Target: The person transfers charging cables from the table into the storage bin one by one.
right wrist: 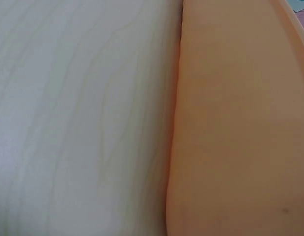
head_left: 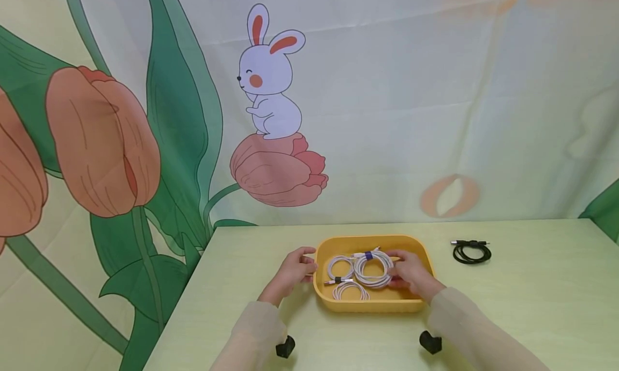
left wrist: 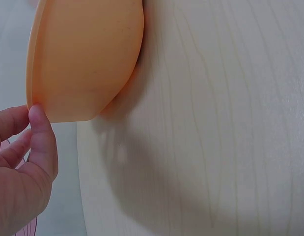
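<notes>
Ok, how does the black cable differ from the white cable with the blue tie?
Colour: the black cable is dark, the blue-tied white cable pale. Place: the black cable lies on the table, the white cable inside the yellow tray. Hands: the right hand is at the white cable's edge; no hand is near the black cable. Both are wound into coils.

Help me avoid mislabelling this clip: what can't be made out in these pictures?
Head: whether the right hand grips the large white coil; the hand itself covers the contact.
Head: the bottom of the lowest white coil, hidden by the front wall of the yellow tray.
Head: plug types on the black cable, too small.
Left wrist: the tray's contents, behind its outer wall.
Right wrist: the right hand, outside the frame.
</notes>
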The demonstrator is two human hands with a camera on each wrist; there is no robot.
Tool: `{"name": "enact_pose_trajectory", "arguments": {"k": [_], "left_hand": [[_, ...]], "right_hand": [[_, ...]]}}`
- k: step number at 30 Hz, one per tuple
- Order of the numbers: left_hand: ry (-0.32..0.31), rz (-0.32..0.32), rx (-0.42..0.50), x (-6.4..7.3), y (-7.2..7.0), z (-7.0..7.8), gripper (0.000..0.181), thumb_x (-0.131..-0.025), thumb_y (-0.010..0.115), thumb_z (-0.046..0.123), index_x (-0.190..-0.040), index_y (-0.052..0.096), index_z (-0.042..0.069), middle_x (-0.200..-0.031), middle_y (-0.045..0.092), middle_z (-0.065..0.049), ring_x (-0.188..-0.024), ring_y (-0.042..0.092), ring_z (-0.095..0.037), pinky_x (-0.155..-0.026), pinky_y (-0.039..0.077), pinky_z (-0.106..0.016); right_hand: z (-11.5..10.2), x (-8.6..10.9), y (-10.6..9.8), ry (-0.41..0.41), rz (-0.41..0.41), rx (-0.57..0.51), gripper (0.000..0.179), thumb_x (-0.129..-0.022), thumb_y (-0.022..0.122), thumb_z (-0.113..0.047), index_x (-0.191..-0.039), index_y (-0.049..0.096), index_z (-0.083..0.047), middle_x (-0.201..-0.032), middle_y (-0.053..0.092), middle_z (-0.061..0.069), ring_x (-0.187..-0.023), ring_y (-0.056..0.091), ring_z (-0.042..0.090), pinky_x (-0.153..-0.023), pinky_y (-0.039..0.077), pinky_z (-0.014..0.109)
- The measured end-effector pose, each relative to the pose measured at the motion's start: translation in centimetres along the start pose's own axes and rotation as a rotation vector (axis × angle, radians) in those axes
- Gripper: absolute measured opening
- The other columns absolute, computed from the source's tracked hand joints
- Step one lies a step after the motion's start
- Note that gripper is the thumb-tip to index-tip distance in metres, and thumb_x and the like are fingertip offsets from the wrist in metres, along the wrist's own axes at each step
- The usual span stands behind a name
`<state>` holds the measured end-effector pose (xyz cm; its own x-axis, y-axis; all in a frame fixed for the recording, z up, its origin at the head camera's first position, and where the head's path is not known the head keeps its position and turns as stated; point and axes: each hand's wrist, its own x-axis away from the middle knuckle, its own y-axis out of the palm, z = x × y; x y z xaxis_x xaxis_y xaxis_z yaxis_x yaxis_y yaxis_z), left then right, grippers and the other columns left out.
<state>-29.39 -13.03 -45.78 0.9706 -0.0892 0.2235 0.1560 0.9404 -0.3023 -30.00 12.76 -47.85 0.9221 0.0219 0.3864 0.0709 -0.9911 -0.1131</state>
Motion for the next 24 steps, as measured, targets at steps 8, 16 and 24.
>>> {"name": "enact_pose_trajectory", "arguments": {"k": [8, 16, 24], "left_hand": [[-0.021, 0.005, -0.018, -0.44, 0.11, -0.30, 0.039, -0.085, 0.052, 0.001, -0.124, 0.044, 0.005, -0.089, 0.048, -0.007, -0.068, 0.052, -0.014, -0.066, 0.053, -0.031], [-0.018, 0.012, -0.008, -0.48, 0.12, -0.38, 0.039, -0.085, 0.052, 0.001, -0.123, 0.045, 0.004, -0.089, 0.048, -0.007, -0.067, 0.052, -0.014, -0.062, 0.052, -0.027], [-0.017, 0.011, -0.005, -0.58, 0.11, -0.36, 0.039, -0.085, 0.053, 0.001, -0.123, 0.045, 0.004, -0.089, 0.048, -0.007, -0.067, 0.052, -0.014, -0.061, 0.052, -0.026]], "right_hand": [[0.14, -0.29, -0.12, 0.024, -0.020, -0.035, 0.050, -0.080, 0.049, 0.011, -0.127, 0.041, -0.002, -0.091, 0.046, 0.012, -0.056, 0.053, 0.015, -0.061, 0.054, 0.034], [0.11, -0.29, -0.19, 0.046, -0.017, -0.062, 0.050, -0.079, 0.051, 0.010, -0.127, 0.041, -0.001, -0.097, 0.050, 0.016, -0.054, 0.054, 0.016, -0.058, 0.053, 0.032], [0.12, -0.35, -0.29, 0.054, -0.023, -0.068, 0.052, -0.078, 0.051, 0.012, -0.127, 0.041, 0.000, -0.103, 0.050, 0.019, -0.055, 0.055, 0.015, -0.058, 0.053, 0.031]]}}
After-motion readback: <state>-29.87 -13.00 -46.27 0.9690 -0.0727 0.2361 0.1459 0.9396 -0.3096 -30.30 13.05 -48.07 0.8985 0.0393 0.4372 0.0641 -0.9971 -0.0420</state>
